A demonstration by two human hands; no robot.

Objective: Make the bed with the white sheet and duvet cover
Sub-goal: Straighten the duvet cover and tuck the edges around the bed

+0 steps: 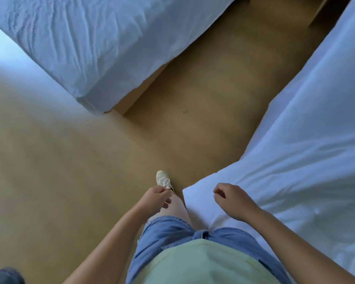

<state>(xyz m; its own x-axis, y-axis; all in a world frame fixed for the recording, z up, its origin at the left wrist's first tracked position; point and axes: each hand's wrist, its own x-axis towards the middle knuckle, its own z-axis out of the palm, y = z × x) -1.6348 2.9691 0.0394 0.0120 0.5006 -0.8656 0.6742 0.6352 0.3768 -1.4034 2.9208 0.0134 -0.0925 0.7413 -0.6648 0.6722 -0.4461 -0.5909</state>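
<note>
The person is standing on the tan floor at the corner of the bed on their right, where the white sheet is lying spread over the mattress. Their right hand is hovering just above that corner, fingers loosely curled and grasping nothing. The left hand is hanging over their thigh, equally slack and empty, while a second bed under wrinkled white bedding is sitting well apart.

White cloth, matt and creased, is seen on the near bed; rumpled cloth on the far bed; the floor is shown smooth, matt tan.
</note>
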